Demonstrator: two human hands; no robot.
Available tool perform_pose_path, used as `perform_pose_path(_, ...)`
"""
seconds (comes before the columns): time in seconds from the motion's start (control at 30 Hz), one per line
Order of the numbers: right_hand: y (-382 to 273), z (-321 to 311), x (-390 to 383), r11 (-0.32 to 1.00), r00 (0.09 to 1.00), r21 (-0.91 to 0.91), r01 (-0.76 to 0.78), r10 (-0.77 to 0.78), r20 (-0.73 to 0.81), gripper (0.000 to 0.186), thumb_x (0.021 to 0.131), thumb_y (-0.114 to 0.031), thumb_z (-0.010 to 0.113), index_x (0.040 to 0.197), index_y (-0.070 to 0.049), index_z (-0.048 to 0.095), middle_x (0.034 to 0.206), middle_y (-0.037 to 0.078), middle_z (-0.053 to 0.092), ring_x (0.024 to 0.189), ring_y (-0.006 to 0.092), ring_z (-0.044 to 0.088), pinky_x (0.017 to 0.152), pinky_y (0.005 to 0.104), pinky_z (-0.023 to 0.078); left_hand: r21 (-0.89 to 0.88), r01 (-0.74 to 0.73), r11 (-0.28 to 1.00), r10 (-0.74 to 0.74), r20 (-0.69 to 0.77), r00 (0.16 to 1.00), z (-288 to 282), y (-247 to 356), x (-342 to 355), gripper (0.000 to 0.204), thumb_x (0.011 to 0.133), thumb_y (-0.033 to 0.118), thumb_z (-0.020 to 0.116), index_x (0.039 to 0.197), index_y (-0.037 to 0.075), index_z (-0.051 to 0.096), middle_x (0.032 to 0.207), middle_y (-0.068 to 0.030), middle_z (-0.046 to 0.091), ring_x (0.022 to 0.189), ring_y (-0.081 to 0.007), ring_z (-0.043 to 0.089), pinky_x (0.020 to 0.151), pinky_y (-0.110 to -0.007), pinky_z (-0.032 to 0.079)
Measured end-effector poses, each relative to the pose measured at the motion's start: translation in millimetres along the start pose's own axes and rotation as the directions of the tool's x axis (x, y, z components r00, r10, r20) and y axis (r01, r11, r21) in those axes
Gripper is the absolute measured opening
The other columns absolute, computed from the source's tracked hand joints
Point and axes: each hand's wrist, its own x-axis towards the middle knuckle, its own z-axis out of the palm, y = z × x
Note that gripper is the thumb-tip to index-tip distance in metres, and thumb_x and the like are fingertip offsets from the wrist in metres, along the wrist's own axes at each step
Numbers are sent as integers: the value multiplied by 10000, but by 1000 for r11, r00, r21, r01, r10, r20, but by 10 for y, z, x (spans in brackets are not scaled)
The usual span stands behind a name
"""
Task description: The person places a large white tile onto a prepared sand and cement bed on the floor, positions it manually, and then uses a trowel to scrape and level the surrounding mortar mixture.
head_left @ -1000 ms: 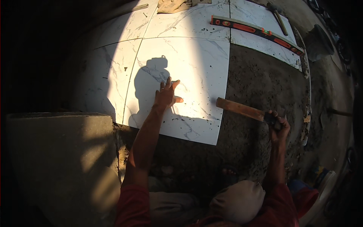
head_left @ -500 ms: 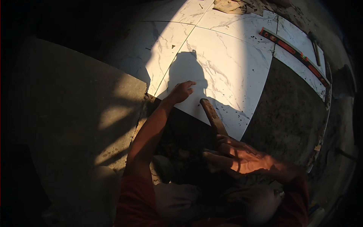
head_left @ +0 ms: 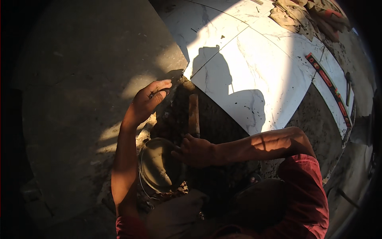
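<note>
My right hand (head_left: 195, 151) is closed around the lower end of a short wooden bar (head_left: 193, 113), which points away from me over dark soil. Shadow hides part of that grip. Just left of it is a round bucket (head_left: 159, 165) with a wire handle, its greyish inside partly sunlit. My left hand (head_left: 148, 101) hovers beyond the bucket, near the concrete slab's edge, thumb and fingers apart and nothing visible in it. White marble-patterned tiles (head_left: 254, 67) lie ahead to the right, the nearest edge bordering the dark soil.
A red and black spirit level (head_left: 329, 87) rests across tiles on the right, beside a hammer-like tool (head_left: 348, 88). Crumpled tan cloth or sacking (head_left: 292, 16) lies at the far right. A grey concrete slab (head_left: 87, 79) spreads along the left. Small crumbs dot the tiles.
The wooden bar has moved left with my right hand, off the tile and over the soil. My left hand has come back and left, away from the tile. The view has turned, showing the bucket.
</note>
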Motion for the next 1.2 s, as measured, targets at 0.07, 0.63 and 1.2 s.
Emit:
perform_pose_path(0.07, 35, 10, 108, 1000, 999, 15, 20, -20, 47, 562, 838, -310, 565, 1325, -45, 477, 893, 154, 637, 873, 293, 611, 837, 409, 451, 68, 59, 996, -57, -20, 998, -13, -5, -48, 354, 933, 149, 515, 1264, 25, 541, 1248, -110, 605, 1187, -193, 532, 1026, -327, 376)
perform_pose_path(0.63, 217, -42, 352, 968, 954, 125, -217, 183, 237, 495, 845, -246, 585, 1281, -25, 507, 944, 129, 653, 878, 281, 626, 785, 413, 459, -156, -51, 986, 61, 58, 996, 222, 271, 192, 340, 969, 55, 476, 1297, -32, 482, 1275, -135, 555, 1192, -194, 519, 1032, -323, 397)
perform_pose_path(1.2, 145, -63, 472, 955, 970, 171, -243, 235, 68, 301, 830, -258, 590, 1039, -43, 588, 810, 102, 657, 754, 263, 637, 670, 393, 458, -152, -150, 977, 156, 30, 987, 213, 327, 149, 378, 970, 100, 505, 1326, -17, 458, 1224, -129, 598, 1106, -198, 562, 1002, -324, 411)
